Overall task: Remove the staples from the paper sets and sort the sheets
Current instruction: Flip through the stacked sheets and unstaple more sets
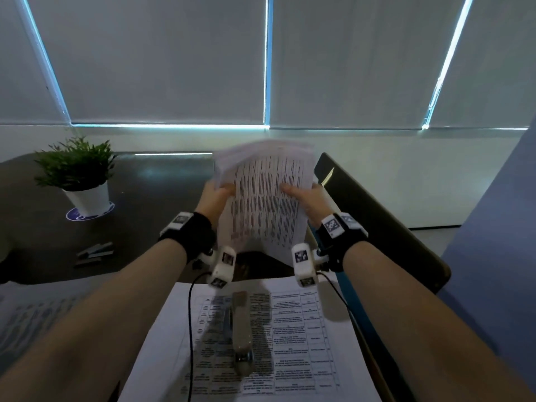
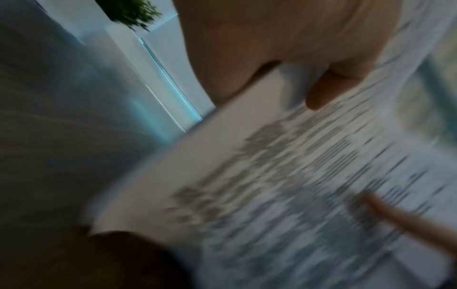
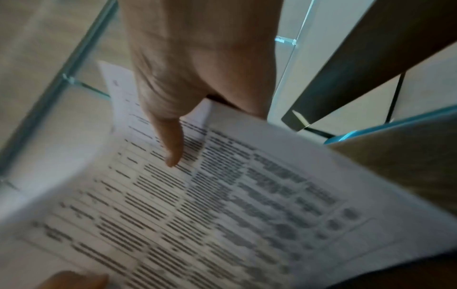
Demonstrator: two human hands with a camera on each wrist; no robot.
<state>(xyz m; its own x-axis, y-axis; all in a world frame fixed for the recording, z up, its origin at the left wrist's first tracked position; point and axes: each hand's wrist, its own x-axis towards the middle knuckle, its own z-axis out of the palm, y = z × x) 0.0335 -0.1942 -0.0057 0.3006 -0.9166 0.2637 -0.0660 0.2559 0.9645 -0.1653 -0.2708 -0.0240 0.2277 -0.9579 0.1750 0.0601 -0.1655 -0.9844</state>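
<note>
- My left hand and right hand each pinch a side edge of the printed paper set, thumbs on the face, raised above the counter.
- A stapler-like tool (blurred) lies on another printed sheet nearer me.

A printed paper set is being held up, blurred, above the printed sheet lying beneath a stapler.
</note>
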